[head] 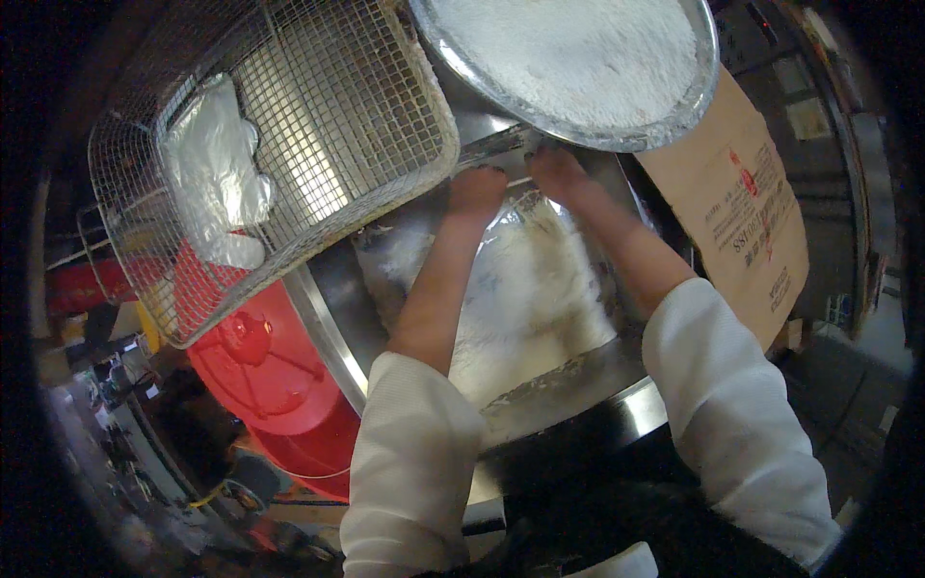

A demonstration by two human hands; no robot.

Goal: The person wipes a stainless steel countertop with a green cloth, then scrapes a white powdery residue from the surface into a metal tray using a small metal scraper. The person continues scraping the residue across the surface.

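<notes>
Both fists are at the far end of a pale, glossy sheet [535, 303], apparently plastic film with whitish matter on or under it; the blur leaves its make-up unclear. My left hand [478, 191] is curled at the far left corner, close to a wire basket. Beside it, below a metal bowl, my right hand [556, 175] is curled too. A light, taut edge runs between the two fists. The fingertips are hidden, but both hands seem to grip that edge. Under the sheet lies a stainless steel worktop [564, 404].
The wire-mesh basket [347, 94] at upper left holds a crumpled clear plastic glove or bag [213, 173]. A metal bowl [578, 141] of white powder [578, 58] overhangs the back. A printed brown paper sack [730, 209] stands right, a red plastic bin [267, 361] left.
</notes>
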